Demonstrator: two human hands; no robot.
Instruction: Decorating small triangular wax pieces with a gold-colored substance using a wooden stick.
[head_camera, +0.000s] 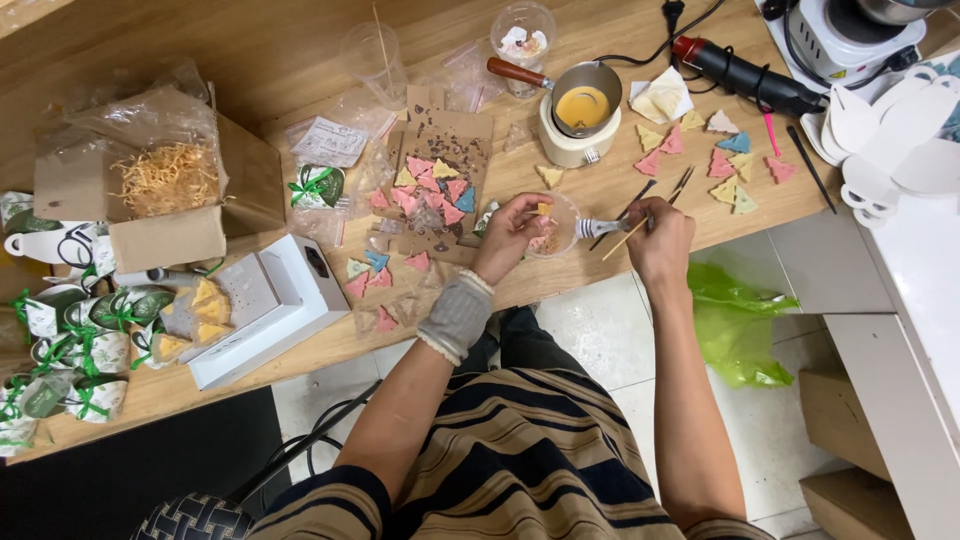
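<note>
My left hand (512, 234), with a grey wrist cuff below it, holds a small clear plastic cup (556, 228) at the table's near edge and pinches a small yellow triangle piece (543, 209) over it. My right hand (660, 240) grips a thin wooden stick (625, 239) together with a metal utensil (598, 227) that points into the cup. Pink, yellow and blue triangle pieces (432, 186) lie on a brown card left of the hands, and more triangles (728, 160) lie to the right.
A small melting pot (582, 108) with yellow liquid stands behind the hands. A black heat tool (745, 77), white moulds (890, 130), clear cups (376, 58), a cardboard box of straw (168, 180), a white box (262, 305) and ribbon-tied packets (90, 340) share the wooden table. A green bag (735, 325) lies on the floor.
</note>
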